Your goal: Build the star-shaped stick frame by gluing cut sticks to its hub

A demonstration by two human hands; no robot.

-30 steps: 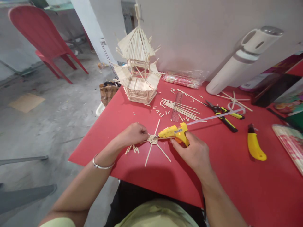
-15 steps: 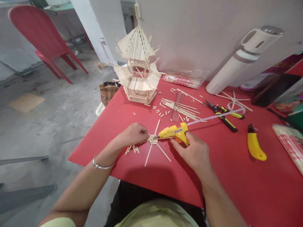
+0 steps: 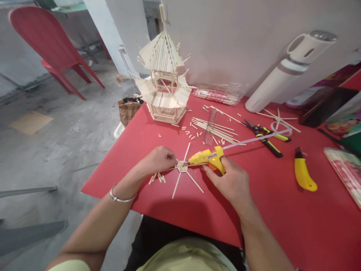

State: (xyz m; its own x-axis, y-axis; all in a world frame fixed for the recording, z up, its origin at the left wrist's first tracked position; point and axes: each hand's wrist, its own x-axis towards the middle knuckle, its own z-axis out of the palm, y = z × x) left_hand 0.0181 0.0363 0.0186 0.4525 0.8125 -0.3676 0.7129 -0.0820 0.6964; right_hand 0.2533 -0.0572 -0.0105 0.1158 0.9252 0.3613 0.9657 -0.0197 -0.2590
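Observation:
My right hand [image 3: 229, 182] is closed round the handle of a yellow glue gun [image 3: 207, 157], whose nozzle touches the middle of a small star of thin wooden sticks [image 3: 182, 167] lying on the red table [image 3: 270, 210]. A clear glue stick [image 3: 255, 138] juts out of the gun's back. My left hand [image 3: 159, 160] is closed, with its fingertips pinching the left side of the stick star. A few short stick pieces [image 3: 158, 177] lie just under the left hand.
A tall stick-built pagoda model [image 3: 165, 77] stands at the table's far left. Loose sticks and a clear ruler [image 3: 211, 127] lie mid-table, with yellow-handled cutters [image 3: 266, 137], a yellow knife [image 3: 303, 173] and a white cylinder [image 3: 287, 73] to the right. A red chair [image 3: 47, 47] is on the floor left.

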